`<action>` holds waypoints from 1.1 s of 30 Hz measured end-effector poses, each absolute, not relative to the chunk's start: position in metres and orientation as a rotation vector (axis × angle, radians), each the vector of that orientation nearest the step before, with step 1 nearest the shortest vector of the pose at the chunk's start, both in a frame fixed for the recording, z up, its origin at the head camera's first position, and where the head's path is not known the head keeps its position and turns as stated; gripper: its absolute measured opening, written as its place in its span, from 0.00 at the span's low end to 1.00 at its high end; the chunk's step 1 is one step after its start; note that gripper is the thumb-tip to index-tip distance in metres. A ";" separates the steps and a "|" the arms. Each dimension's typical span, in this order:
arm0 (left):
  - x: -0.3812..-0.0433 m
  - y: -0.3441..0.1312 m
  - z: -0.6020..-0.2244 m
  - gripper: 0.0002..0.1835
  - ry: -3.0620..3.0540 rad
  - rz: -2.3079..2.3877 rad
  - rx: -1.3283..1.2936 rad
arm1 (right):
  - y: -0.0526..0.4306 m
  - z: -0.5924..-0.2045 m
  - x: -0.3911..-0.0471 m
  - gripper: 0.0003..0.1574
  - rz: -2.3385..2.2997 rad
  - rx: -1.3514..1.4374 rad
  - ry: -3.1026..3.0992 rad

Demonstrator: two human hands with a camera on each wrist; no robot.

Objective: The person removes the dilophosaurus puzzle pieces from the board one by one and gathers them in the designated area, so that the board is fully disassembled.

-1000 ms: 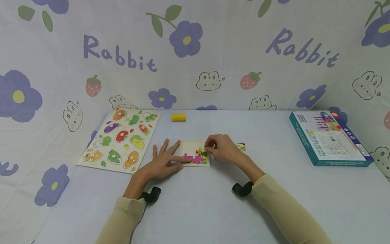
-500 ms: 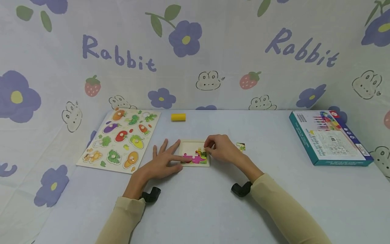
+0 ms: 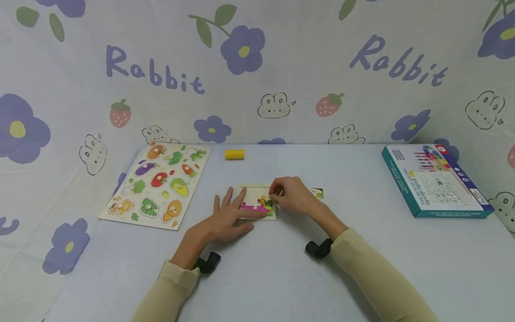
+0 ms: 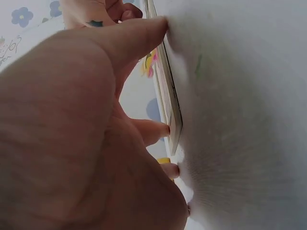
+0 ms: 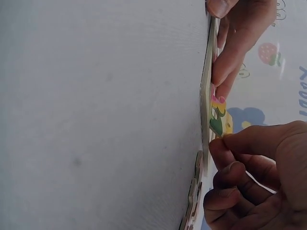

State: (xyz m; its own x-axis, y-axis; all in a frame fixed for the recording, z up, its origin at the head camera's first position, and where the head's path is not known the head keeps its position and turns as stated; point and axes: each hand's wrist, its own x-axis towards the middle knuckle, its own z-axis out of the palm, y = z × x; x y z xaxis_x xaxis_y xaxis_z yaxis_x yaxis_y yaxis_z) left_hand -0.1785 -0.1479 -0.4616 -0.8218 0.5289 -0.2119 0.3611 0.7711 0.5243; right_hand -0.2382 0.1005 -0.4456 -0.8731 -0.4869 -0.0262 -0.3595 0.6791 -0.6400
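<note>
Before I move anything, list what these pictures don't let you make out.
Head: lower left of the puzzle, under the left grip.
Head: full outline of the pinched piece, behind the right grip.
Right wrist: number of loose pieces, cut off by the bottom edge.
Head: fine print on the box, too small.

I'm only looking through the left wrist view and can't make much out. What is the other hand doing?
Observer: The right hand pinches a yellow-and-green puzzle piece at the right side of the tray.
Visitor: Is anything in the tray?
Observer: Yes, the head view shows pink pieces in its near part, with bare board beyond them.
Visitor: Any more pieces lying about?
Observer: Yes, loose pieces lie on the table to the tray's right.
</note>
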 end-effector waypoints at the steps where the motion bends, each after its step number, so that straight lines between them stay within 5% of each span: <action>1: -0.178 -0.148 -0.461 0.24 2.622 0.670 0.682 | 0.100 -0.446 -0.238 0.04 -0.967 -0.685 2.696; 19: -0.177 -0.149 -0.462 0.24 2.622 0.673 0.687 | 0.104 -0.445 -0.240 0.05 -1.015 -0.586 2.696; 33: -0.176 -0.149 -0.462 0.23 2.621 0.669 0.702 | 0.150 -0.439 -0.234 0.06 -1.073 -0.484 2.678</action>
State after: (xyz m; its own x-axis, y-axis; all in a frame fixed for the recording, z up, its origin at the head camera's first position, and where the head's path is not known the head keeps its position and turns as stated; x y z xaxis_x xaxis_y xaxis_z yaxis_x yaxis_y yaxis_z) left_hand -0.1761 -0.1494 -0.4616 -0.8180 0.5384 -0.2025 0.3755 0.7665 0.5211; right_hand -0.2345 0.1505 -0.4389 -0.9227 -0.3779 -0.0765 -0.2205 0.6799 -0.6993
